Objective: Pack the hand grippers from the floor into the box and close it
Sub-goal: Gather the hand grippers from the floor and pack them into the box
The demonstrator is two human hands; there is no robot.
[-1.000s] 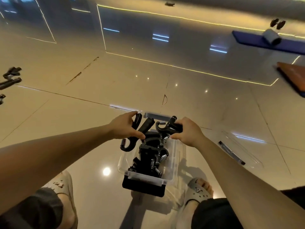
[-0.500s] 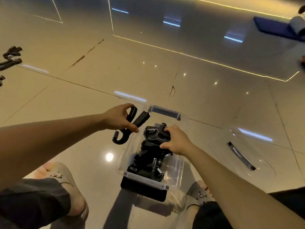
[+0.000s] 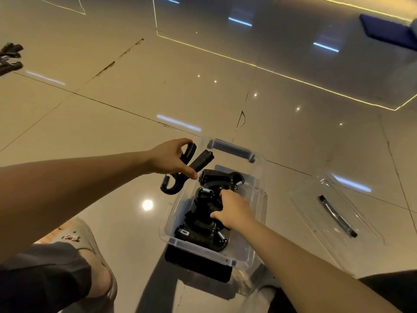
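Right hand [image 3: 230, 208] sinks into box [image 3: 259, 199], grip clamped on packed grippers [image 3: 200, 224]. Left hand [image 3: 168, 159] grip clamps loose gripper [image 3: 200, 160]; nest it flat.

Clear glossy plastic box [image 3: 257, 222], matt black hand grippers [image 3: 203, 224] with metal springs, polished floor [image 3: 135, 98].

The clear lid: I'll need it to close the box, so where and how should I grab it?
Probably pinch its long rim nearest the box, coming from the box side: the lid lies flat on the floor, so its raised rim is the likeliest hold.
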